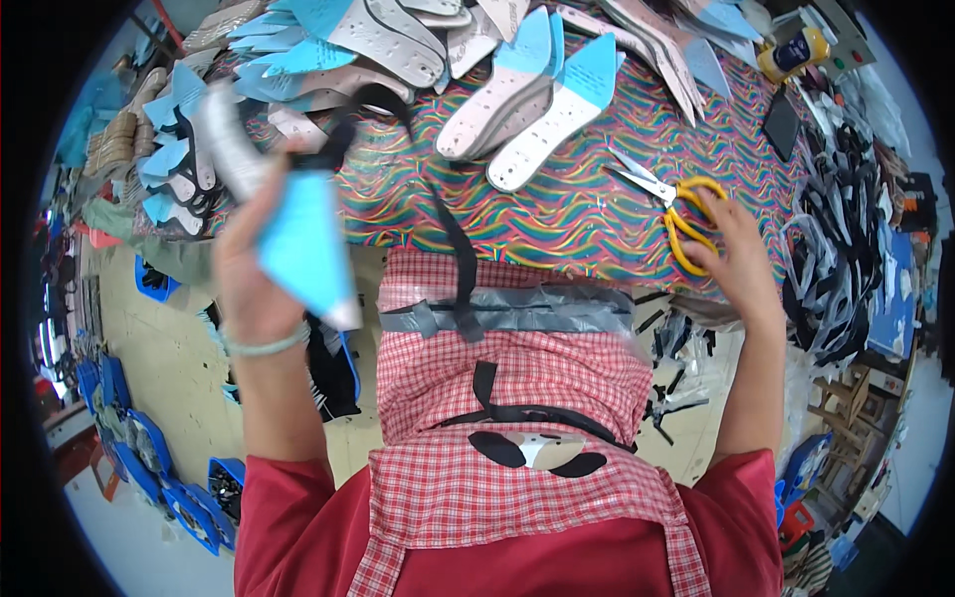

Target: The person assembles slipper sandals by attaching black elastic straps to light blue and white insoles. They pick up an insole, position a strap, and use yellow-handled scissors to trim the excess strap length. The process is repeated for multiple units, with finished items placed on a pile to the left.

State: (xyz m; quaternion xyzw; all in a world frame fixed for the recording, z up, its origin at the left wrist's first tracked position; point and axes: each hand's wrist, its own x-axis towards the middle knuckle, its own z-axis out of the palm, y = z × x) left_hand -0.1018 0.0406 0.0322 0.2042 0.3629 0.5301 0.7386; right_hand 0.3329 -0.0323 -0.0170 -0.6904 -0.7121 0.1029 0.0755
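The left hand (254, 269) was up in the air w/ a flat shoe insole, blue at one end & grey-white at the other (298, 244), lifted off the bench (557, 214), prob. so the long black strap (448, 229) hanging from its top could swing free; the strap ran down to the red-checked apron (497, 378) over the lap. Left fingers were shut tight round the insole & strap end. The right hand (741, 259) lay on the bench's wavy rainbow cloth, at the yellow-handled scissors (676, 204), which sat close by for quick grabs. Its fingers (718, 211) touched the yellow loops, a bit curled; can't tell if they really gripped. More blue & white insoles (542, 99) lay in piles at the far side, w/ a yellow bottle (793, 52) beyond.
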